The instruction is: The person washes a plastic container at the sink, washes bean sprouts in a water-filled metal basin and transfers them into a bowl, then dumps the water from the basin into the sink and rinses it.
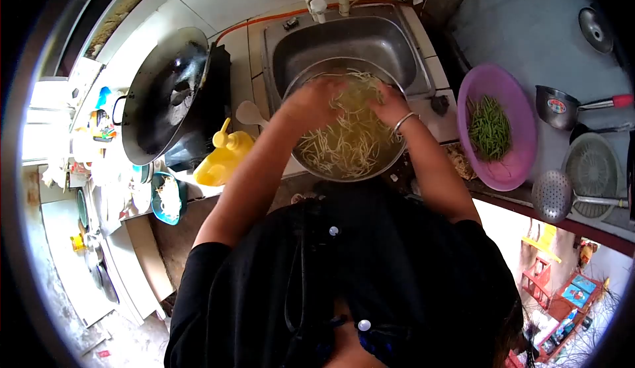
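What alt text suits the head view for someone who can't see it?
The left hand and right hand dip into a metal bowl of pale strands in liquid, by a sink. A wok stands at left; a purple basin of green vegetables, right.

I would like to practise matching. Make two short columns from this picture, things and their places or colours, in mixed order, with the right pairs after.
Things:
1. Beans
2. Bracelet
3. Bottle
4. Pale strands

Places or colours:
A. Yellow
B. In the round metal basin
C. In the purple tub
D. Around the wrist of the right hand

Right pairs: 1-C, 2-D, 3-A, 4-B
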`<action>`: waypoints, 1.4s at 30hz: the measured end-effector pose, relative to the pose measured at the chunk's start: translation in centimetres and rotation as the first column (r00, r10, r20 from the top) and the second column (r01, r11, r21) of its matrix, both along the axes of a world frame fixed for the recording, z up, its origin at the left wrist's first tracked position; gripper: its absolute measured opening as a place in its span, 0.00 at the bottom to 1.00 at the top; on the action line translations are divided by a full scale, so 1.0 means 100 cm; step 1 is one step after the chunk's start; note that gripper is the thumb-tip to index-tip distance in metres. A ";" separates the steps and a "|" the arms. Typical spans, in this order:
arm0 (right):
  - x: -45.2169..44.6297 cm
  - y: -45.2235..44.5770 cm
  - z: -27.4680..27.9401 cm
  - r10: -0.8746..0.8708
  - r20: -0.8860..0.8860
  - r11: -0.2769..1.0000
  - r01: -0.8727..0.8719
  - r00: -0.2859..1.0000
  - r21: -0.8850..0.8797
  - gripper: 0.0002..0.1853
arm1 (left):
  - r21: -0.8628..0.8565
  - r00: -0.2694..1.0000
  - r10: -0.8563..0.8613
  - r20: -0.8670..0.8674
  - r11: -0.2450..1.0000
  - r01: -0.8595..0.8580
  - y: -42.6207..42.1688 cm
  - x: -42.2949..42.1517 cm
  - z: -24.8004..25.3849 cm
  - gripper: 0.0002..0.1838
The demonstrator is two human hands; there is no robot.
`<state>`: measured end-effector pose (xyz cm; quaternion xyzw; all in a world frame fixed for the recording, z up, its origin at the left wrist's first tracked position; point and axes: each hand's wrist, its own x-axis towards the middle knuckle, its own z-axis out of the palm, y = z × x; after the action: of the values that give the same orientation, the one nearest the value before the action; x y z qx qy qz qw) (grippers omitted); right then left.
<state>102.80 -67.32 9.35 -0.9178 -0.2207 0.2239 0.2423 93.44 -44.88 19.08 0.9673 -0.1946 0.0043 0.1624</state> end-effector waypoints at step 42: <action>-0.034 -0.017 -0.010 0.100 -0.497 0.986 -0.021 0.862 0.164 0.30 | -0.144 0.798 0.328 -0.505 0.880 -0.453 0.026 -0.035 -0.069 0.28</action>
<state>99.37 -69.04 8.37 -0.7990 -0.1952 0.4453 0.3538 89.92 -42.29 12.16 0.9291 0.0578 -0.1692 0.3238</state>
